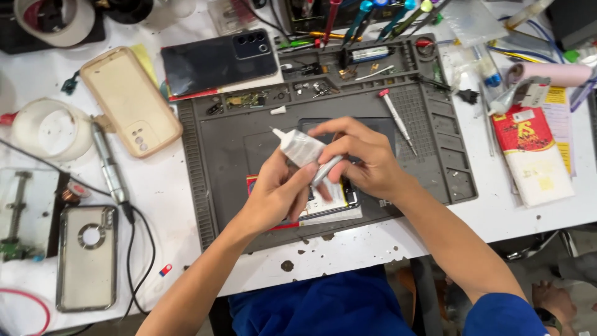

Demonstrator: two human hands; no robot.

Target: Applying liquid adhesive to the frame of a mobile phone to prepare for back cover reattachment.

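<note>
a grey mat covers the table's middle. a dark phone lies at its far left edge. above the mat, the left hand grips a white bottle, and the right hand pinches a silvery tool just beside it.
</note>
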